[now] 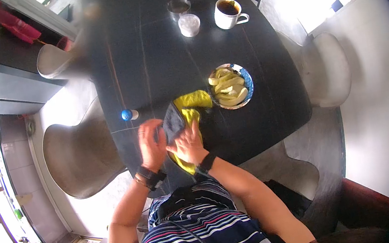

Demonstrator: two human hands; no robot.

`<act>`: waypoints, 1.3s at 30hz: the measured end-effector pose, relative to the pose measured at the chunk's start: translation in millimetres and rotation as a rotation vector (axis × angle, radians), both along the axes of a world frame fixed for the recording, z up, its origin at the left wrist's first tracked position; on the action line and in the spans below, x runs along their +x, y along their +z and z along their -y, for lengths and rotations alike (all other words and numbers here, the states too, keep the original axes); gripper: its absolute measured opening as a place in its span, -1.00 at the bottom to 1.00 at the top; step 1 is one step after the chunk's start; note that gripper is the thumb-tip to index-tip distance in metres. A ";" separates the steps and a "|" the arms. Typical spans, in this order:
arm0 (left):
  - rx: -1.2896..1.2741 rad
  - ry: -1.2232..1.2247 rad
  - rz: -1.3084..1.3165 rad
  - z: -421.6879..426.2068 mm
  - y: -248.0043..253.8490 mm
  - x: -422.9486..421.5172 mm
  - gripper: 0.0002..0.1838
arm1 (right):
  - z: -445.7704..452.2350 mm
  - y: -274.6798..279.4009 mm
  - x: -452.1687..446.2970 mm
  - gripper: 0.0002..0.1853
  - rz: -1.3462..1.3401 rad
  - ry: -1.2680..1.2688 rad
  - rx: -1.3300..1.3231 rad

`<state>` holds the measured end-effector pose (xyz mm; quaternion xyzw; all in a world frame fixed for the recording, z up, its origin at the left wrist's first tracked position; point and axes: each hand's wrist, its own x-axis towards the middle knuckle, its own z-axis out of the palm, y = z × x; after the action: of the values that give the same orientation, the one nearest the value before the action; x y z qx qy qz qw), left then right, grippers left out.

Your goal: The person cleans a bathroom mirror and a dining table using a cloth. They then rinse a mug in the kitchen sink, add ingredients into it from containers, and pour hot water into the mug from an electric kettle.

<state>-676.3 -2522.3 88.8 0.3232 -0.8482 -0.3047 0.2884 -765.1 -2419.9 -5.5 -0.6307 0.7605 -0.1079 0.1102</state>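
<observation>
One loose-fingered left hand (pixel 152 145) by yellow-grey cloth (pixel 173 121); right hand (pixel 189 146) atop, grip unclear

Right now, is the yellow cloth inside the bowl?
No, the cloth lies on the table beside the bowl, with the right hand on it.

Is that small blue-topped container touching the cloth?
Apart. The head view shows bare black tabletop between the blue-topped container and the nearest edge of the cloth.
</observation>
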 end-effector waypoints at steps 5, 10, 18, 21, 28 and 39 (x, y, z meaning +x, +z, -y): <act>-0.349 0.155 0.250 49.9 -5.5 13.2 -0.43 | 52.2 12.0 -17.8 -0.22 -0.033 0.001 0.014; -0.097 0.142 0.372 83.0 -35.2 19.0 -0.35 | 93.5 17.0 -46.6 -0.18 -0.017 -0.062 0.061; -0.070 0.134 0.335 92.6 -48.3 40.8 -0.50 | 126.2 41.9 -97.8 -0.18 0.015 -0.246 0.336; -0.066 0.158 0.244 81.7 -37.6 63.5 -0.53 | 111.6 46.7 -87.1 -0.18 0.026 -0.207 0.401; 0.019 0.247 0.219 28.9 -12.4 180.1 -0.55 | 29.5 12.7 4.5 -0.13 -0.002 -0.144 0.215; 0.147 0.359 0.218 -31.5 -35.6 334.4 -0.61 | -32.7 0.5 209.3 -0.31 -0.004 -0.097 0.022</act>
<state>-341.9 -2490.8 53.2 0.5201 -0.7789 -0.2727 0.2201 -555.7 -2387.2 -5.0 -0.5920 0.7917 -0.1034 0.1101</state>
